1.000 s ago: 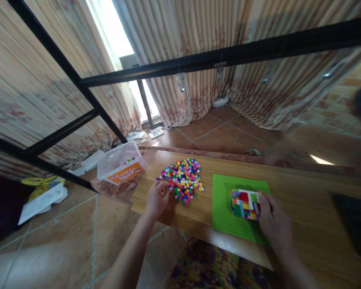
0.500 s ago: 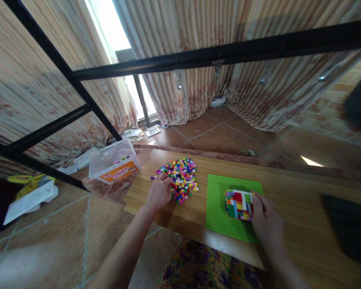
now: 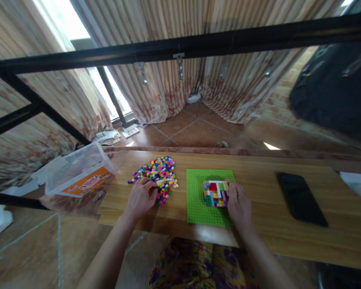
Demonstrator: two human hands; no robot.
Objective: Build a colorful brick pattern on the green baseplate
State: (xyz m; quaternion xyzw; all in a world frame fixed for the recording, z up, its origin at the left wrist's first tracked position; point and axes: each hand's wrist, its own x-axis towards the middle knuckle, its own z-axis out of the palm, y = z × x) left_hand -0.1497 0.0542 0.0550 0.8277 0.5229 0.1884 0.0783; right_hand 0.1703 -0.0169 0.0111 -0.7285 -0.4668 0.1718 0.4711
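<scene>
A loose heap of small multicoloured toy bricks (image 3: pixel 161 170) lies on the wooden table. My left hand (image 3: pixel 141 196) rests at the heap's near-left edge, its fingers curled down and closed; whatever they pinch is hidden. On a green studded baseplate (image 3: pixel 195 208) is a rectangular block of joined toy bricks (image 3: pixel 215 194), its top a patchwork of red, white, green, yellow and blue. My right hand (image 3: pixel 240 204) grips the block's right side, thumb near the top, with the other fingers mostly out of sight.
A clear plastic tub (image 3: pixel 78 168) with an orange label stands beyond the table's left end. A black phone (image 3: pixel 301 198) lies on the table (image 3: pixel 261 180) at right. A black metal bar (image 3: pixel 156 50) crosses above, in front of curtains.
The camera view has swung right, so the table items appear farther left and more of the phone shows. My left hand stays at the heap and my right hand keeps its grip on the block.
</scene>
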